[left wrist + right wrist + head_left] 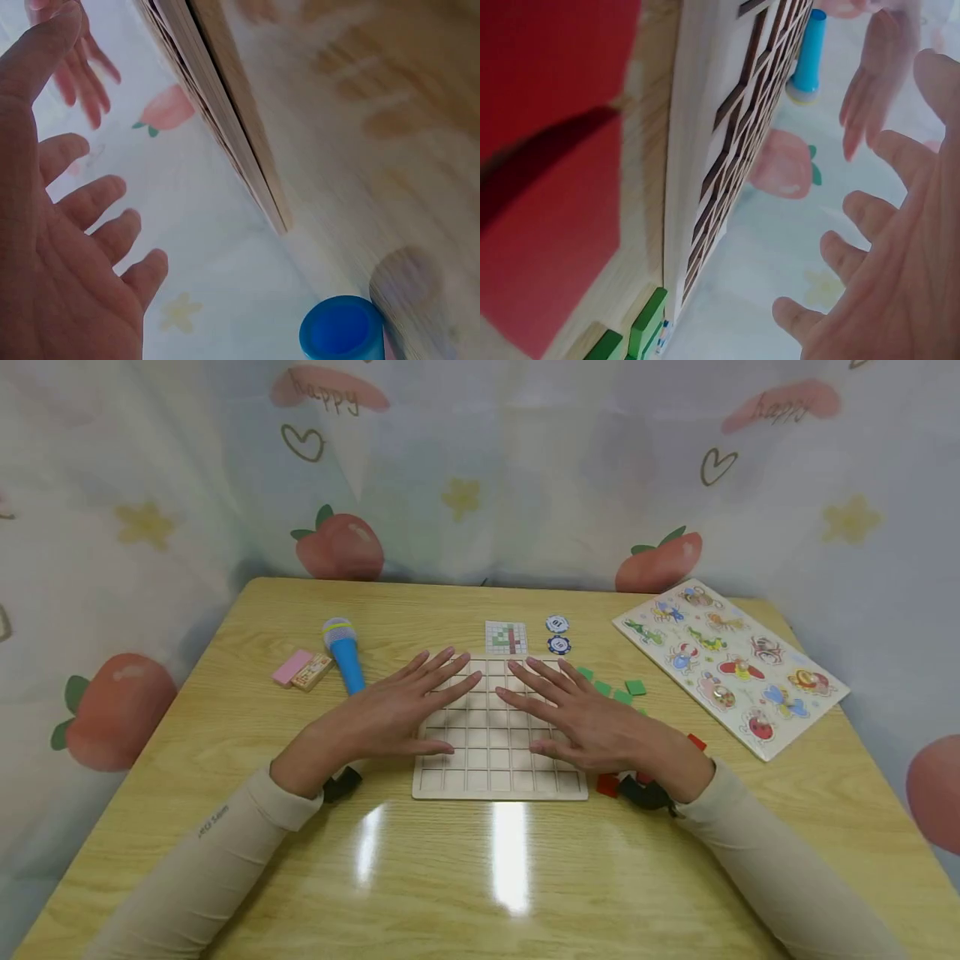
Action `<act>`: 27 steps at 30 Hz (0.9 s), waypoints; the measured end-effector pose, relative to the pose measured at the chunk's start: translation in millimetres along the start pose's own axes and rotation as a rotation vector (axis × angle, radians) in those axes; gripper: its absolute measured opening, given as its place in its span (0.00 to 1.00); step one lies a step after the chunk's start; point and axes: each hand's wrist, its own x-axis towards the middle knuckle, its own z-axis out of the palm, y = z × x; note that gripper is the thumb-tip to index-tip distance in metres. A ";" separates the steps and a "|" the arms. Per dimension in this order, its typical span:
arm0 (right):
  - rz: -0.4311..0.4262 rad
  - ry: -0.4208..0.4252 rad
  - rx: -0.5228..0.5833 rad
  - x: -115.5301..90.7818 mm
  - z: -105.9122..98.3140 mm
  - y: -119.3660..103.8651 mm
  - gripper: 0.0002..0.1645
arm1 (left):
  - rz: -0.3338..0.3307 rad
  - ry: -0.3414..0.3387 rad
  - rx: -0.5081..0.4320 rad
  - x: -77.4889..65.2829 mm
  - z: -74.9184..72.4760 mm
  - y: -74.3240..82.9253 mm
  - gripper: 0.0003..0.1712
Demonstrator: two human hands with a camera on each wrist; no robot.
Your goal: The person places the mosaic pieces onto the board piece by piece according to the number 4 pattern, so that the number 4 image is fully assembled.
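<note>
Both hands are spread over the wooden grid board [487, 760], the left hand [386, 714] above its left half and the right hand [600, 724] above its right; fingers are apart, nothing is held, and the wrist views show a gap to the wood. They look angled inward to frame it.

Light wood of the tabletop [427, 877] fills the near side. The board lies flat in the middle, near edge squared to the person, its lines running straight away and side to side; it looks roughly square, so no long axis can be told.

Red tiles [608, 785] lie right of the board, partly hidden by the right wrist, with green tiles [635, 687] farther off, probably sorted by colour within that hand's reach. Left, a blue toy microphone [347, 660] points its head away, beside a wooden block [312, 672] and a pink block [292, 667].

Just beyond the board sits a pattern card [506, 637], likely placed for easy viewing, near two poker chips [558, 645]. An insect puzzle [723, 714] lies aslant at far right, before the printed cloth [517, 485].
</note>
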 end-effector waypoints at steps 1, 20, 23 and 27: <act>-0.002 0.001 0.002 -0.1 -0.2 -0.2 0.46 | -0.001 0.001 0.000 -0.5 0.2 0.3 0.61; 0.268 0.305 0.035 -62.5 -39.2 44.6 0.30 | -0.187 0.084 -0.416 -48.9 16.0 31.5 0.49; 0.415 0.194 0.133 -78.0 -36.8 65.5 0.28 | -0.253 0.105 -0.571 -59.2 28.2 37.2 0.54; 0.514 0.045 0.224 -89.6 -22.0 82.4 0.29 | -0.256 0.071 -0.586 -61.4 46.9 36.4 0.64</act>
